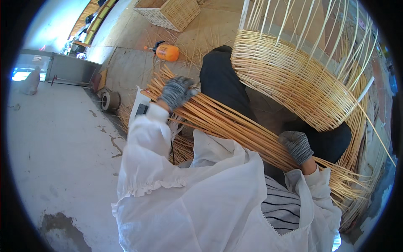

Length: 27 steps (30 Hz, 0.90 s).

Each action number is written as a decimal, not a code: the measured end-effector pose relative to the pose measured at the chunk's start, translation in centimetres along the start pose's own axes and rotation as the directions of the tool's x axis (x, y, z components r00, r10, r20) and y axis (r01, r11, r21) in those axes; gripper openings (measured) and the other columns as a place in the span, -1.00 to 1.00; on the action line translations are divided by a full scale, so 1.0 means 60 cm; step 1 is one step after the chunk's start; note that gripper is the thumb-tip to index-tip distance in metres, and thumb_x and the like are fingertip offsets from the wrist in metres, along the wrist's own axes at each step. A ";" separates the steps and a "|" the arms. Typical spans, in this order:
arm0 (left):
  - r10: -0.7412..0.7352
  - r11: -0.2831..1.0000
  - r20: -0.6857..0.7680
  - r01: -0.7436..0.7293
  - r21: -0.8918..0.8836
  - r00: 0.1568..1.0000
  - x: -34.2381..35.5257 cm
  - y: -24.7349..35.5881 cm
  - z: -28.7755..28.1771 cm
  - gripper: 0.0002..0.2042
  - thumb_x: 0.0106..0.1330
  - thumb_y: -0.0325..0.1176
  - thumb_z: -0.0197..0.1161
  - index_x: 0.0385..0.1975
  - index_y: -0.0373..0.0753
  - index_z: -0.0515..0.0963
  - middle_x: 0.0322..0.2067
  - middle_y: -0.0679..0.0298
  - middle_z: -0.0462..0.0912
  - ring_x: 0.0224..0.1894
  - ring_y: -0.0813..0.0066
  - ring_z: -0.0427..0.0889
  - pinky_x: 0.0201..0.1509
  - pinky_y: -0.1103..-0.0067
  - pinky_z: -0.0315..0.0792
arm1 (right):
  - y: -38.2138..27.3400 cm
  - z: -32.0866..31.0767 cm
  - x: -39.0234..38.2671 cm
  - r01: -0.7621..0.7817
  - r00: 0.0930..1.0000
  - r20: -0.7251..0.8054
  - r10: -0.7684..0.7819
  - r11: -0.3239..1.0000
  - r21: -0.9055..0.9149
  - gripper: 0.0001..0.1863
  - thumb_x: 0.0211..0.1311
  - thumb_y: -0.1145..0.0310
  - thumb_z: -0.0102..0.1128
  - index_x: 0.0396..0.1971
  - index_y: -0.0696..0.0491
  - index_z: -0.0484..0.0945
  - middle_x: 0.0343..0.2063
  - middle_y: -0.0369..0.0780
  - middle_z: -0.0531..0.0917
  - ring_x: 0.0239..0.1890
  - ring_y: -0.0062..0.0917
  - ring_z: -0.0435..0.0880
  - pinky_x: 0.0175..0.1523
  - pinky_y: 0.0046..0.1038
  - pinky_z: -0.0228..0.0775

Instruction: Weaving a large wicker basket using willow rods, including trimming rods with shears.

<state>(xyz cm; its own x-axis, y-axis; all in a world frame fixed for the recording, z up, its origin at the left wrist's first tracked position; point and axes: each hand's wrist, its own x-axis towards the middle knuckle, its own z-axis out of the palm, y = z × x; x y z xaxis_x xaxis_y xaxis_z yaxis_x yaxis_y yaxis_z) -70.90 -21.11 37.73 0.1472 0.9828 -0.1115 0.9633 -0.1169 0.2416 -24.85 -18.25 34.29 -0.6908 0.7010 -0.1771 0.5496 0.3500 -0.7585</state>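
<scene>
I see the long bundle of pale golden willow rods (235, 126) running diagonally across my lap, from upper left down to lower right, and both hands are on it. My left hand (176, 92), in a grey speckled knit glove, sits near the bundle's upper left end, laid over the top of the rods; its grip is curled down on the bundle, fingers together around the upper rods. My right hand (297, 145), same kind of grey glove, is further down the bundle, toward the lower right, its grip clamped on the rods from above. The two hands are well apart along the bundle.

The rods look straight, thin and smooth, packed side by side, with cut ends fanning a little past the left hand and finer tips spreading out at the lower right.

The half-woven round wicker basket (289, 80) rests just above the bundle, against my dark trousers (222, 84), its bare upright stakes sticking up toward the top edge. White loose sleeves (147, 143) cover both arms.

Further off: an orange plastic spray bottle (167, 52) lies on the floor beyond the left hand, a finished square wicker basket (170, 12) sits at the top, and more loose rods lie on the grey concrete floor (63, 147) at left and right.
</scene>
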 end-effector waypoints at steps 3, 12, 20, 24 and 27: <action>0.120 0.979 0.201 -0.083 -0.185 0.972 0.015 -0.086 -0.003 -0.71 0.22 -0.23 0.22 -0.21 -0.33 0.54 -0.28 0.09 0.59 -0.21 0.16 0.55 -0.06 0.42 0.41 | -0.018 -0.011 -0.020 0.008 0.958 -0.272 -0.094 0.954 -0.300 -0.86 -0.03 0.39 0.23 -0.41 0.05 0.62 -0.46 -0.18 0.65 -0.38 -0.30 0.61 -0.23 -0.36 0.43; 0.267 0.705 0.212 -0.040 -0.708 0.940 0.129 0.142 -0.087 -0.72 0.35 -0.21 0.09 -0.15 -0.28 0.55 -0.41 0.30 0.58 -0.36 0.58 0.54 -0.25 0.60 0.43 | -0.137 -0.246 -0.089 -0.336 0.554 -0.689 -0.468 0.630 -0.699 -0.61 -0.07 0.28 0.35 -0.17 0.01 0.56 -0.15 -0.17 0.58 -0.07 -0.29 0.49 0.04 -0.32 0.28; 0.675 0.702 -0.204 -0.702 -0.120 0.709 0.281 0.397 -0.043 -0.74 0.14 -0.24 0.26 -0.15 -0.03 0.60 -0.34 0.32 0.64 -0.39 0.37 0.61 -0.32 0.49 0.50 | -0.093 -0.246 -0.061 0.430 0.574 -0.805 0.151 0.781 0.453 -0.64 0.24 0.12 0.12 -0.20 0.14 0.43 -0.23 -0.07 0.55 -0.10 -0.26 0.54 0.02 -0.31 0.41; 0.710 0.657 -0.269 -0.749 -0.081 0.651 0.350 0.390 0.025 -0.72 0.15 -0.25 0.28 -0.13 -0.10 0.59 -0.22 0.25 0.64 -0.30 0.33 0.64 -0.20 0.51 0.53 | 0.019 -0.276 -0.063 0.376 0.655 -0.633 0.413 0.548 0.747 -0.72 0.20 0.22 0.20 -0.32 0.15 0.47 -0.35 -0.05 0.63 -0.29 -0.30 0.65 -0.14 -0.37 0.60; 0.491 0.773 -0.529 -0.626 -0.102 0.692 0.396 0.404 0.057 -0.66 0.16 -0.31 0.29 -0.05 -0.18 0.53 -0.15 0.19 0.61 -0.30 0.28 0.64 -0.16 0.51 0.52 | 0.084 -0.296 -0.024 0.442 0.602 -0.679 0.419 0.534 0.721 -0.70 0.16 0.23 0.24 -0.26 0.15 0.50 -0.30 -0.01 0.62 -0.27 -0.30 0.66 -0.17 -0.41 0.60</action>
<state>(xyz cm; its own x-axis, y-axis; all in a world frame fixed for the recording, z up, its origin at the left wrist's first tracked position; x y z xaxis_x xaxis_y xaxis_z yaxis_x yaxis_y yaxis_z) -43.27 -1.11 37.66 0.4559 0.6985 0.5516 0.6297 -0.6911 0.3547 -12.74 -6.49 41.88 0.1332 0.9911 0.0015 -0.3504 0.0485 -0.9354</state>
